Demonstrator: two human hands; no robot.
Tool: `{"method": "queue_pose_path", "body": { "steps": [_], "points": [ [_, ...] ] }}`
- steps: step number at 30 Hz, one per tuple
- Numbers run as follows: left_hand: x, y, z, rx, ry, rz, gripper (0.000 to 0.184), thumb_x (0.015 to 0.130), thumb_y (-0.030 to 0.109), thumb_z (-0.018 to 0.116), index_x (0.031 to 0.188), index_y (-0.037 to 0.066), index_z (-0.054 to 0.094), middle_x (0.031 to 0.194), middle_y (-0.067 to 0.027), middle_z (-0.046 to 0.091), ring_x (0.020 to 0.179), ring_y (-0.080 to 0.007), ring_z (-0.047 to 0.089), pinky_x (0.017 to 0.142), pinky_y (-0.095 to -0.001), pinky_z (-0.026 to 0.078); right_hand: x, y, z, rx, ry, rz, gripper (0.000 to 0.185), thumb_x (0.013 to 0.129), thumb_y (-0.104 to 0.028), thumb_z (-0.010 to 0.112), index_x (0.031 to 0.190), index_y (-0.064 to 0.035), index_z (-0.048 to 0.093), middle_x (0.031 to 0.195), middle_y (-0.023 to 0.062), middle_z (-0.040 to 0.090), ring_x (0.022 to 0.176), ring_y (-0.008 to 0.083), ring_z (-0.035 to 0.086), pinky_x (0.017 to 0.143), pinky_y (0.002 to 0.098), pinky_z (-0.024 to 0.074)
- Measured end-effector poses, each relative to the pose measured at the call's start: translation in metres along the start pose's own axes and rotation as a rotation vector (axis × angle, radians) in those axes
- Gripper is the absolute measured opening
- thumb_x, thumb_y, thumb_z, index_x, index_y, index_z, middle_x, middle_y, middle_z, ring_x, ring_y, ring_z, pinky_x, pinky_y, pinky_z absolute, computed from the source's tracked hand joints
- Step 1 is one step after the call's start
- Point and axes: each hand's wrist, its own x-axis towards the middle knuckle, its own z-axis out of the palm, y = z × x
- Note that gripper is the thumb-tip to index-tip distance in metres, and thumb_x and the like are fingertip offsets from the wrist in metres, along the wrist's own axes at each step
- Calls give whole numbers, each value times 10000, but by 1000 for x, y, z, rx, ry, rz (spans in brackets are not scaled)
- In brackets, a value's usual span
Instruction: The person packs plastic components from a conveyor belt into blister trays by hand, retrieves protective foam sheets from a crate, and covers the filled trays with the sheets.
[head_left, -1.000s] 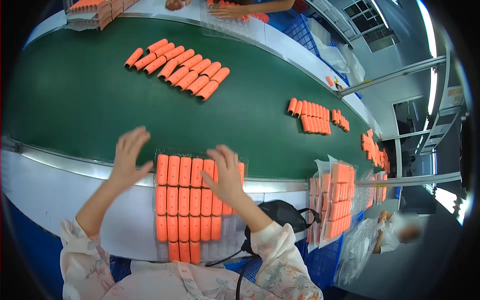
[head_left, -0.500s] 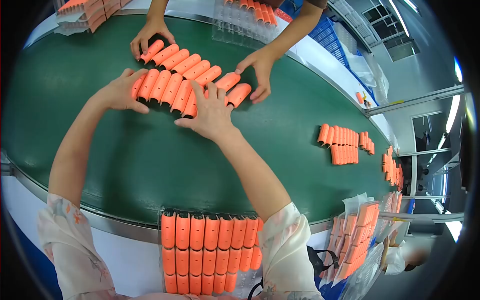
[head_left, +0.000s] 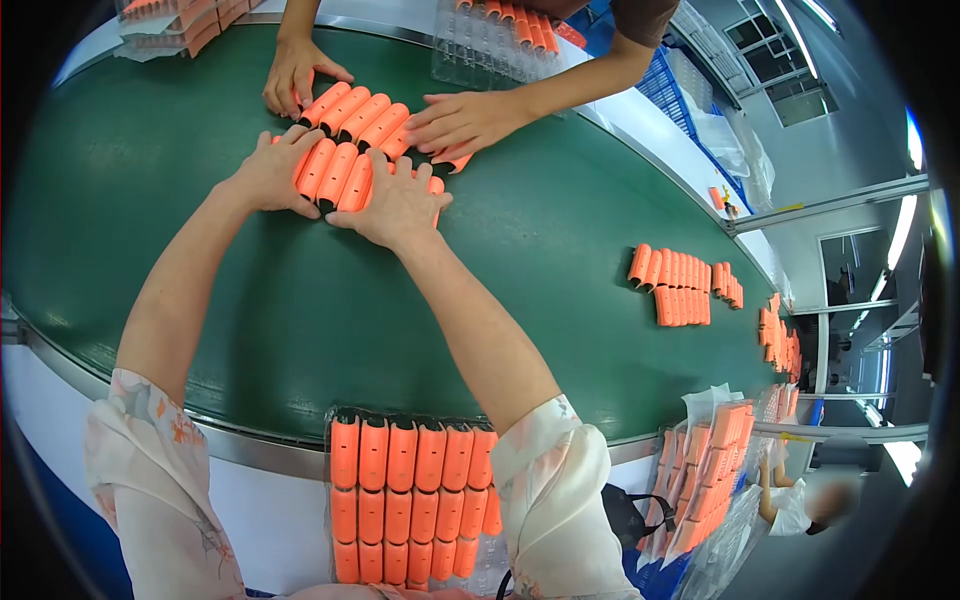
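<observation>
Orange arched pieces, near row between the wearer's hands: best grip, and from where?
Probably grip the near row at its two outer ends, coming from the wearer's side. Its arched pieces lie side by side, so light inward pressure should keep them together. The far row and co-worker's hands crowd the opposite side.

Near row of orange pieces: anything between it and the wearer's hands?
Nothing visible: left hand is at the left end of the near row, right hand over its right part. A co-worker's hands are at the far row beyond.
</observation>
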Motion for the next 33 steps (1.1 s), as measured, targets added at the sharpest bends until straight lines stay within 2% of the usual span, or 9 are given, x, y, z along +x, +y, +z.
{"method": "queue_pose_path", "body": {
  "steps": [6, 12, 15, 18, 19, 22, 27, 29, 33],
  "points": [
    [-26, 11, -4, -15, -22, -65, 1007, 464, 311, 842, 1334, 135, 367, 1221, -33, 458, 1045, -367, 431, 901, -447, 444, -16, 1, 1, 52, 4, -49, 1015, 541, -556, 779, 1386, -217, 330, 1301, 82, 420, 1193, 315, 367, 869, 583, 361],
    [-86, 59, -8, -117, 108, 174, 911, 486, 218, 806, 1302, 128, 411, 1134, -67, 508, 956, -342, 505, 849, -429, 446, -78, 11, 3, 173, 17, -100, 988, 513, -531, 798, 1349, -225, 370, 1267, 84, 447, 1179, 318, 377, 858, 579, 368],
    [-123, 100, -20, -226, 91, 54, 868, 511, 146, 780, 1300, 135, 420, 1117, -77, 528, 957, -351, 511, 861, -422, 450, -124, 15, 3, 282, 12, -97, 971, 496, -523, 806, 1328, -229, 399, 1232, 93, 477, 1180, 329, 381, 837, 611, 365],
    [-147, 125, -1, -252, 2, -20, 845, 533, 98, 759, 1305, 134, 416, 1136, -77, 532, 966, -355, 509, 862, -416, 460, -153, 32, 16, 135, -12, -72, 972, 489, -527, 803, 1324, -233, 404, 1255, 97, 479, 1209, 336, 372, 835, 634, 360],
    [-151, 128, 5, -224, 7, 36, 835, 540, 91, 752, 1304, 137, 418, 1147, -67, 530, 958, -358, 507, 863, -416, 466, -161, 35, 15, 50, -9, -36, 974, 487, -531, 798, 1328, -234, 406, 1247, 91, 489, 1204, 338, 379, 833, 640, 361],
    [-170, 150, -13, -286, -22, -45, 814, 557, 91, 746, 1302, 133, 419, 1142, -68, 528, 959, -356, 503, 870, -415, 462, -185, 41, -7, 40, 61, 46, 959, 491, -531, 792, 1323, -237, 413, 1220, 79, 502, 1166, 333, 401, 833, 632, 363],
    [-249, 189, -46, -422, -39, 39, 738, 593, 52, 718, 1272, 117, 436, 1069, -88, 519, 947, -319, 508, 848, -404, 444, -302, 70, -48, 88, 164, 48, 908, 492, -504, 790, 1286, -235, 441, 1148, 61, 514, 1104, 296, 445, 803, 607, 382],
    [-298, 203, -37, -424, -79, 196, 700, 611, 65, 721, 1254, 102, 448, 1083, -96, 512, 970, -317, 488, 871, -406, 422, -367, 72, -37, 46, 142, 11, 866, 503, -490, 789, 1263, -232, 465, 1110, 53, 518, 1063, 281, 461, 765, 560, 390],
    [-398, 246, 12, -476, -184, 468, 782, 566, 123, 773, 1268, 88, 431, 1128, -88, 478, 998, -338, 449, 908, -426, 393, -465, 85, 9, -76, 90, 11, 813, 512, -495, 794, 1228, -236, 511, 1082, 45, 506, 990, 254, 471, 671, 466, 366]
  ]
}}
